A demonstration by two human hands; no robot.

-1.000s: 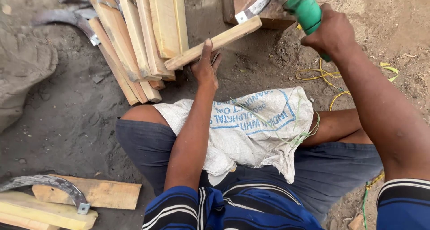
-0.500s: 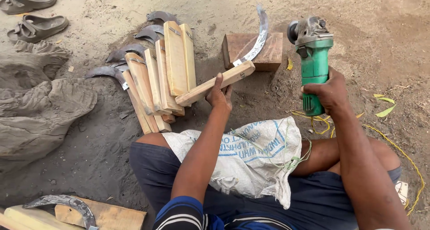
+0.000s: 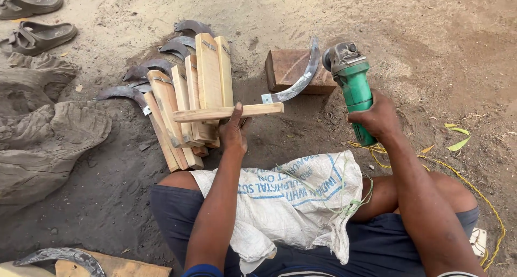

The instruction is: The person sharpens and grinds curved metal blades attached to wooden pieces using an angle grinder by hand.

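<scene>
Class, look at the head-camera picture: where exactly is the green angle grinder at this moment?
In the head view, the green angle grinder is right of centre, upright in the right hand, its head beside the curved sickle blade lying across the wooden block.

a: what's the surface here?
b: bare sandy ground, darker and damp-looking toward the left.
a: and what lies on it?
b: a wooden block near the top middle, and just left of it a pile of wooden-handled sickles, their curved blades pointing up-left. a pair of sandals sits in the top left corner, crumpled grey cloth below them. a yellow cord trails on the right, beside a few fallen leaves. one more sickle lies at the bottom left.
</scene>
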